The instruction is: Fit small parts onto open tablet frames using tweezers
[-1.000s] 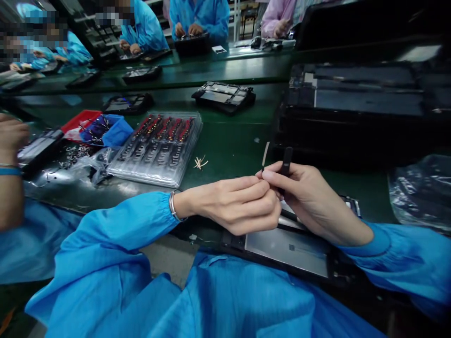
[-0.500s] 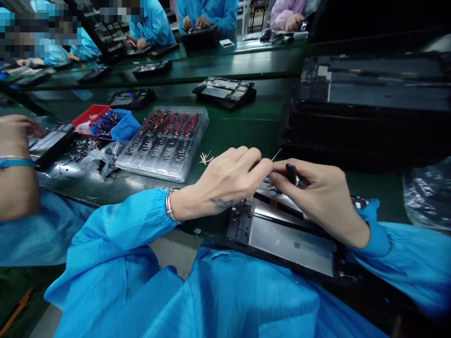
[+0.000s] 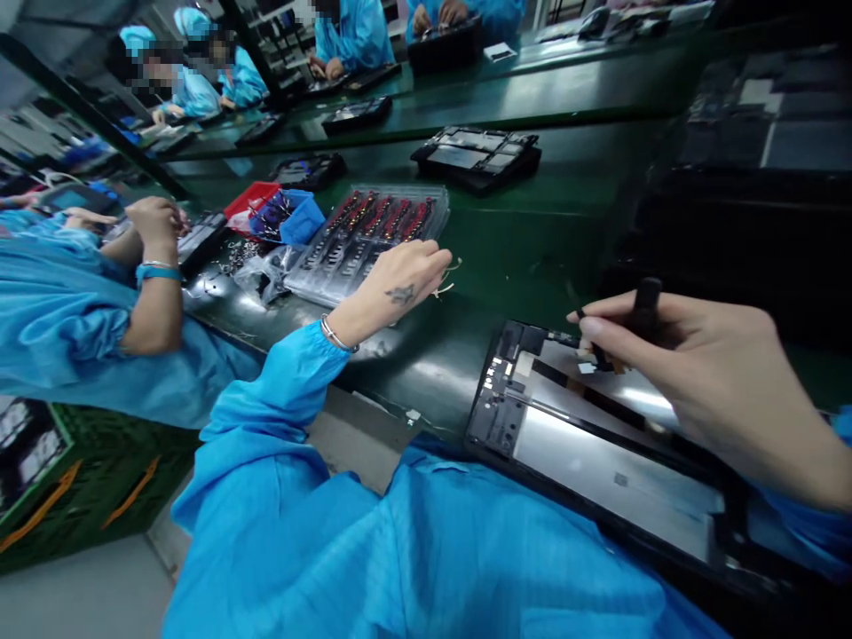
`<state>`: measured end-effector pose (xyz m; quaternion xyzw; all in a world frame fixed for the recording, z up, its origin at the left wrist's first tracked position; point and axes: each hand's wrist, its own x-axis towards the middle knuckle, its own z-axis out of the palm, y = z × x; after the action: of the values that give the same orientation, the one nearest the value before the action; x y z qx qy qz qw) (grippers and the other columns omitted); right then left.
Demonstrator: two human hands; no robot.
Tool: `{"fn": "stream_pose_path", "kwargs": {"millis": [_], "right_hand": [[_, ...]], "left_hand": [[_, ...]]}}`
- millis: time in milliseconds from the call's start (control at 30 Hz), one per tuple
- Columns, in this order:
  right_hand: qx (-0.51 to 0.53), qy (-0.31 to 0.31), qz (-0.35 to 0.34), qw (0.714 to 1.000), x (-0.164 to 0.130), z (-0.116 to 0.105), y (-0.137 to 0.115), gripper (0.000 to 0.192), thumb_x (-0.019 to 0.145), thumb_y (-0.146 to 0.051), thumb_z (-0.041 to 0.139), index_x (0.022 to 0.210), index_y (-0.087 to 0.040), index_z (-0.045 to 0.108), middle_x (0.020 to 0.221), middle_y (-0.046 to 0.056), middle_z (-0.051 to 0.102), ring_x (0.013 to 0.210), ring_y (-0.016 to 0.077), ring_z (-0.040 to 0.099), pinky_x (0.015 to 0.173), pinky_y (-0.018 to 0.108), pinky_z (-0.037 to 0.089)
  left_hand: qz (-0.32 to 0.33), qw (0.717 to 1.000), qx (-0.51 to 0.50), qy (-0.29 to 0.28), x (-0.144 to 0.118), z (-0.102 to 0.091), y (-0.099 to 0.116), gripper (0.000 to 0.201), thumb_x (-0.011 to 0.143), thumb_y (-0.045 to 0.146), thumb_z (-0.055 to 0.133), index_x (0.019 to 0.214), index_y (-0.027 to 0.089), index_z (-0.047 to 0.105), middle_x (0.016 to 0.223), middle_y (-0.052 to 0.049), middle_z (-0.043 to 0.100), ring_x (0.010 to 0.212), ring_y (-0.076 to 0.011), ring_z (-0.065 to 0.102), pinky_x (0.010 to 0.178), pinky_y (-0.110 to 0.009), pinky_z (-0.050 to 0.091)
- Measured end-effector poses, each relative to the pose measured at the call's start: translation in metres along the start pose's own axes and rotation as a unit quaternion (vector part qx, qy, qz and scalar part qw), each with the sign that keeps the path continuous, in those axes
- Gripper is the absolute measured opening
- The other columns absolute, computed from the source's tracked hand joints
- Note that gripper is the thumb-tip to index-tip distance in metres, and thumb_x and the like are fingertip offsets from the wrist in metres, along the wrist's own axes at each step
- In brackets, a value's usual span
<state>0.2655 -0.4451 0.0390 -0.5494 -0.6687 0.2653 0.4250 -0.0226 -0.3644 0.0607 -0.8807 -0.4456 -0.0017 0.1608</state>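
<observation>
An opened tablet chassis (image 3: 599, 461) lies at the near edge of the green bench, its grey inner plate facing up. My right hand (image 3: 706, 373) hovers over its upper part and grips a slim black tool (image 3: 642, 302), with the fingertips close to a small part on the plate. My left hand (image 3: 399, 280) reaches away to the left, fingers curled down beside a pile of pale peeled strips (image 3: 449, 275) at the edge of a clear plastic parts tray (image 3: 369, 235). Whether it pinches anything is hidden.
A red bin (image 3: 249, 200) and a blue bin (image 3: 299, 222) with small parts stand left of the tray. Another chassis (image 3: 476, 155) lies farther back; stacked black trays (image 3: 745, 195) rise at the right. A co-worker's arm (image 3: 156, 284) rests at the left; several people work beyond.
My hands have parted. The left hand swung left from the chassis to the strips by the clear tray. The right hand stayed over the chassis with the tool. My view turned left.
</observation>
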Motion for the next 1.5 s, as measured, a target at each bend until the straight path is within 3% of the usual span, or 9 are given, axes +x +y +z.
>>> {"fn": "stream_pose_path", "kwargs": {"millis": [133, 267, 333, 500, 567, 767, 900, 1167, 1500], "right_hand": [[0.044, -0.006, 0.061, 0.997, 0.003, 0.002, 0.006, 0.031, 0.078, -0.052, 0.079, 0.088, -0.023, 0.083, 0.080, 0.006, 0.076, 0.071, 0.0226, 0.069, 0.061, 0.035, 0.050], [0.109, -0.005, 0.104, 0.989, 0.000, 0.008, 0.001, 0.037, 0.076, -0.055, 0.084, 0.089, -0.021, 0.081, 0.076, 0.006, 0.073, 0.065, 0.0191, 0.065, 0.053, 0.030, 0.049], [0.159, -0.003, 0.118, 0.980, -0.002, 0.012, -0.003, 0.038, 0.074, -0.054, 0.087, 0.088, -0.020, 0.080, 0.071, 0.003, 0.069, 0.061, 0.0165, 0.062, 0.051, 0.028, 0.048], [0.207, -0.018, 0.099, 0.973, -0.006, 0.015, -0.002, 0.034, 0.080, -0.052, 0.084, 0.087, -0.019, 0.077, 0.063, 0.000, 0.064, 0.054, 0.0133, 0.056, 0.050, 0.027, 0.045], [0.185, 0.006, 0.062, 0.981, -0.003, 0.009, 0.000, 0.031, 0.086, -0.050, 0.080, 0.093, -0.019, 0.079, 0.066, 0.000, 0.066, 0.057, 0.0125, 0.055, 0.054, 0.027, 0.045], [0.086, 0.042, -0.064, 0.993, 0.005, -0.014, -0.011, 0.015, 0.092, -0.034, 0.077, 0.103, -0.025, 0.082, 0.091, 0.001, 0.078, 0.079, 0.0153, 0.067, 0.069, 0.028, 0.051], [0.057, 0.052, -0.092, 0.993, 0.006, -0.015, -0.015, 0.006, 0.091, -0.025, 0.076, 0.087, -0.022, 0.079, 0.081, -0.001, 0.075, 0.074, 0.0128, 0.066, 0.067, 0.025, 0.049], [0.234, 0.051, 0.030, 0.970, 0.009, -0.015, -0.014, 0.014, 0.087, -0.029, 0.079, 0.079, -0.019, 0.074, 0.063, -0.002, 0.062, 0.058, 0.0094, 0.051, 0.054, 0.025, 0.040], [0.247, 0.079, 0.039, 0.965, 0.003, -0.015, -0.024, 0.014, 0.086, -0.029, 0.078, 0.077, -0.020, 0.073, 0.065, -0.001, 0.065, 0.060, 0.0114, 0.055, 0.056, 0.026, 0.041]], "left_hand": [[0.006, 0.997, 0.008, -0.071, -0.008, 0.004, -0.013, 0.028, 0.104, 0.006, 0.043, 0.108, 0.010, 0.071, 0.102, -0.010, 0.070, 0.093, -0.0216, 0.065, 0.078, -0.031, 0.049], [0.001, 0.999, -0.036, 0.008, -0.003, 0.004, 0.007, 0.033, 0.107, 0.011, 0.042, 0.124, 0.010, 0.071, 0.115, -0.015, 0.068, 0.104, -0.0251, 0.064, 0.092, -0.037, 0.051], [0.007, 0.974, -0.214, 0.071, 0.006, 0.005, 0.029, 0.032, 0.109, 0.026, 0.050, 0.129, 0.014, 0.072, 0.113, -0.012, 0.069, 0.101, -0.0224, 0.065, 0.090, -0.035, 0.052], [0.033, 0.689, -0.723, 0.036, 0.032, -0.003, 0.079, 0.042, 0.102, 0.052, 0.064, 0.107, 0.013, 0.078, 0.097, -0.005, 0.072, 0.077, -0.0110, 0.058, 0.072, -0.024, 0.045], [0.032, 0.660, -0.750, 0.034, 0.041, -0.012, 0.084, 0.042, 0.099, 0.051, 0.067, 0.088, 0.012, 0.075, 0.084, -0.001, 0.066, 0.069, -0.0079, 0.049, 0.065, -0.023, 0.038], [0.137, 0.790, -0.591, -0.088, 0.057, -0.036, 0.067, 0.032, 0.096, 0.037, 0.065, 0.077, 0.013, 0.071, 0.067, 0.003, 0.052, 0.064, -0.0083, 0.041, 0.058, -0.026, 0.025], [0.183, 0.814, -0.535, -0.137, 0.062, -0.038, 0.063, 0.031, 0.096, 0.038, 0.067, 0.076, 0.014, 0.061, 0.067, 0.005, 0.047, 0.062, -0.0077, 0.040, 0.056, -0.024, 0.029], [0.214, 0.863, -0.361, 0.283, 0.046, -0.038, 0.076, 0.031, 0.104, 0.049, 0.063, 0.111, 0.019, 0.059, 0.098, -0.003, 0.063, 0.087, -0.0139, 0.063, 0.074, -0.025, 0.052], [0.214, 0.885, -0.082, 0.406, 0.049, -0.041, 0.087, 0.020, 0.110, 0.020, 0.047, 0.102, 0.015, 0.065, 0.092, -0.007, 0.067, 0.080, -0.0176, 0.062, 0.072, -0.031, 0.050]]}}
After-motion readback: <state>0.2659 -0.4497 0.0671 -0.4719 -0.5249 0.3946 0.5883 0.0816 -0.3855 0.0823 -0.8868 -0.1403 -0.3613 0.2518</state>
